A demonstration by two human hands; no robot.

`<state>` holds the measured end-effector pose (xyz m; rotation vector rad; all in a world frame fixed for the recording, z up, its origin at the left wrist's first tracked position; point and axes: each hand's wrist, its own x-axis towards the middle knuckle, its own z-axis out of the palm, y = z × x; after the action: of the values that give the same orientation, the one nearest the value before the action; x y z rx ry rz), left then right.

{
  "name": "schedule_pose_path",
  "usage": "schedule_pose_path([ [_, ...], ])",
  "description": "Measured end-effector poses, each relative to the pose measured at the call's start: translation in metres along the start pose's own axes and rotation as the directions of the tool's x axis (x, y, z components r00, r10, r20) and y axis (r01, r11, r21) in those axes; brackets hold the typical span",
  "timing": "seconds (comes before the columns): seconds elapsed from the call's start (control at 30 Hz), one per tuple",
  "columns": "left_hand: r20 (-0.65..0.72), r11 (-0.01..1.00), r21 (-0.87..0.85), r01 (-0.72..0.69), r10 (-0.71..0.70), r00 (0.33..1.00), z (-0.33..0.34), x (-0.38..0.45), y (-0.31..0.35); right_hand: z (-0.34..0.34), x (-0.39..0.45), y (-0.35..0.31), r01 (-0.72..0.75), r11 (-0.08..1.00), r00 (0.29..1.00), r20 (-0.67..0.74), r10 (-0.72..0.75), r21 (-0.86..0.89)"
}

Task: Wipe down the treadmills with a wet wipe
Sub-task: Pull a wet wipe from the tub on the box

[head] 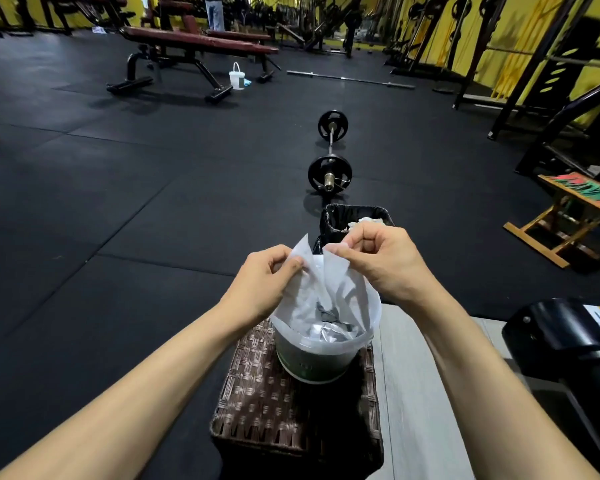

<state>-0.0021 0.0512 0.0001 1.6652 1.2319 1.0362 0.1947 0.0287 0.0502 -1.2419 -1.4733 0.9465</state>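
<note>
- The black rubber floor [125, 188] fills most of the view, and a loaded barbell [330, 157] lies on it straight ahead, well beyond the hands.
- Far left stands a padded bench [194, 43] with a small white bucket [237, 77] just beside its foot; racks [534, 46] line the yellow wall on the right.
- At the near right edge is a black machine housing [568, 337], probably the treadmill's front end, though too little of it shows to be sure.
- Near centre, a woven basket [291, 393] turned upside down serves as a table for the wipe tub [321, 355]; a lined bin [354, 220] sits just beyond it.
- The wet wipe [326, 282] rises out of the tub's open top, stretched up between the two hands.
- It looks thin, limp and damp: light to lift, liable to tear or drag the next sheet along, so a corner is the sensible place to hold.
- The left hand [260, 282] has its grip pinched on the wipe's left upper edge.
- The right hand [381, 258] pinches the right corner the same way, fingers curled.
- Nothing blocks the pull upward; the tub may need steadying if the sheet sticks.
</note>
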Motion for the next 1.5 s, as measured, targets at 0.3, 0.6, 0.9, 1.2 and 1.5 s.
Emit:
schedule_pose_path([
  [0.3, 0.226, 0.946, -0.293, 0.139, -0.073, 0.971, 0.004, -0.011, 0.009, 0.014, -0.007, 0.012, -0.044, 0.991, 0.998, -0.039, 0.039, -0.123],
  [0.6, 0.151, 0.989, -0.143, 0.022, 0.000, 0.989, -0.006, -0.014, 0.007, -0.014, -0.006, 0.014, -0.128, 0.989, 0.978, 0.157, 0.138, -0.073],
  [0.9, 0.136, 0.997, -0.077, -0.008, 0.018, 0.990, -0.015, -0.014, 0.012, -0.019, -0.009, 0.020, -0.076, 0.982, 0.982, 0.157, 0.103, -0.174],
  [1.2, 0.129, 0.995, -0.098, 0.013, -0.001, 0.992, -0.022, -0.012, 0.020, -0.026, -0.013, 0.009, -0.103, 0.994, 0.984, 0.138, 0.108, -0.044],
  [1.5, 0.197, 0.899, -0.329, 0.288, -0.232, 0.952, -0.016, -0.008, 0.030, -0.033, -0.022, -0.024, -0.171, 0.985, 0.857, 0.493, 0.148, 0.001],
])
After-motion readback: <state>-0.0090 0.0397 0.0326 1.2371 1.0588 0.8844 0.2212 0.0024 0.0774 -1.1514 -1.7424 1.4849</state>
